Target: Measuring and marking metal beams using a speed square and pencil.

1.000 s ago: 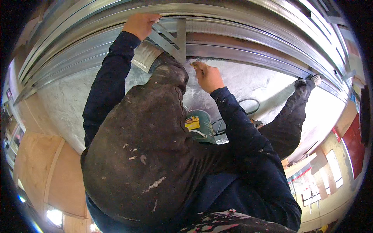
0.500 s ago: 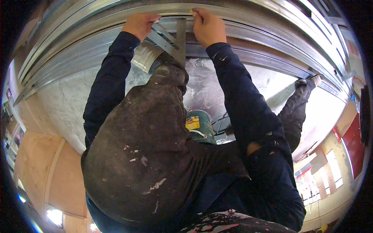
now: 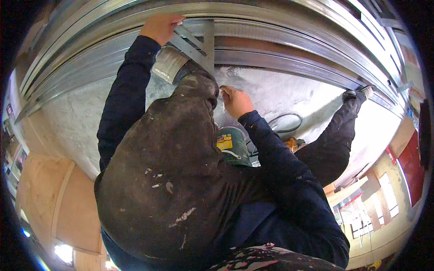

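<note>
My left hand [image 3: 162, 29] is closed at the upper left end of a metal square [image 3: 209, 43], fingers over the edge of a long steel profile [image 3: 253, 28]. The square lies across the profiles, one straight blade pointing toward me and slanted bars beside it. My right hand [image 3: 237, 102] is lower down, beside my lower leg and over the grey floor. Its thumb and fingers are pinched together. Whatever they hold is too small or hidden to make out.
Several steel profiles lie side by side beyond my bent left leg [image 3: 153, 171]. A dark green bucket [image 3: 235, 153] with a yellow label stands between my legs. Behind my right forearm are a black cable [image 3: 289, 131] and an orange tool [image 3: 294, 143]. Plywood [image 3: 45, 198] is at left.
My right hand has left the profile edge beside the square and come down toward me, near my lower leg. The left hand stays almost in place. The cable and orange tool now show.
</note>
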Demonstrator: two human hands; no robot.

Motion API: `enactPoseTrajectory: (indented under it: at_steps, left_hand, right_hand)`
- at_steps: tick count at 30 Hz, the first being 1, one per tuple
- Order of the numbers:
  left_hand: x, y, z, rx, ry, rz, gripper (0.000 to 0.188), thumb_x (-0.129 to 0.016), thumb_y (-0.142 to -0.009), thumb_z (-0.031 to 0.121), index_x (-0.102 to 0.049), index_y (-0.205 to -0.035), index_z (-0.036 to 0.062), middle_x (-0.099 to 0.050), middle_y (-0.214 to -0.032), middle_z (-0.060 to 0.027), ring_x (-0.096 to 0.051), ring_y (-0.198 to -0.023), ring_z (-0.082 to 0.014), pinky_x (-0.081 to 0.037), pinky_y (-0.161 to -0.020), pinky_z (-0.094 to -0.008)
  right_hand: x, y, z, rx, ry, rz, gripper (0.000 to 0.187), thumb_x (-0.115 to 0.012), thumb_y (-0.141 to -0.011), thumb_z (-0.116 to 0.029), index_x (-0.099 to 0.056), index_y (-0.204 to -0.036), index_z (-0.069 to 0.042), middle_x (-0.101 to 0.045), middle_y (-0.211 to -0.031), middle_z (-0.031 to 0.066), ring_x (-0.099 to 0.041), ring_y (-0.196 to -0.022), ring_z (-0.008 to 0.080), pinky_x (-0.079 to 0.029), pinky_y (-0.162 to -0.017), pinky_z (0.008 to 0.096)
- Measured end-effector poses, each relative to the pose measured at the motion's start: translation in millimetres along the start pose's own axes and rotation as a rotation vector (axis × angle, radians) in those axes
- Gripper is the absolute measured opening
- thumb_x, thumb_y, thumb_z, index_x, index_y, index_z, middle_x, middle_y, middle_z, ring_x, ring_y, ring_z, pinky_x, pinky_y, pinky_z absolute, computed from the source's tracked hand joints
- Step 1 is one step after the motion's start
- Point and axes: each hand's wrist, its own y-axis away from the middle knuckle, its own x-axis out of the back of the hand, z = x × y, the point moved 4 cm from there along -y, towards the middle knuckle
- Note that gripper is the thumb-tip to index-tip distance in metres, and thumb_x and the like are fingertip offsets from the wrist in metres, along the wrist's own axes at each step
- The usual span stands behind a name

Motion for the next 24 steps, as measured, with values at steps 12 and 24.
enactPoseTrajectory:
  at_steps: [12,24]
  left_hand:
    - [1,-3,3,-0.05,0.02,0.019,0.023,-0.057,-0.085,0.014,-0.068,-0.105,0.0169,-0.068,-0.094,-0.0103,-0.063,-0.085,-0.0335,-0.051,-0.075,-0.0414]
    - [-1,-5,5,-0.082,-0.032,0.03,0.026,-0.054,-0.084,0.014,-0.067,-0.106,0.0184,-0.067,-0.1,-0.009,-0.063,-0.088,-0.0325,-0.051,-0.077,-0.0419]
  right_hand:
    - [41,-23,-9,0.1,-0.128,0.224,0.021,-0.052,-0.09,-0.023,-0.063,-0.104,-0.011,-0.065,-0.084,0.0204,-0.062,-0.078,0.0407,-0.051,-0.069,0.0476]
    - [43,-29,-12,0.13,-0.201,0.245,0.02,-0.052,-0.09,-0.02,-0.064,-0.103,-0.01,-0.064,-0.081,0.0209,-0.062,-0.077,0.0411,-0.05,-0.066,0.0477]
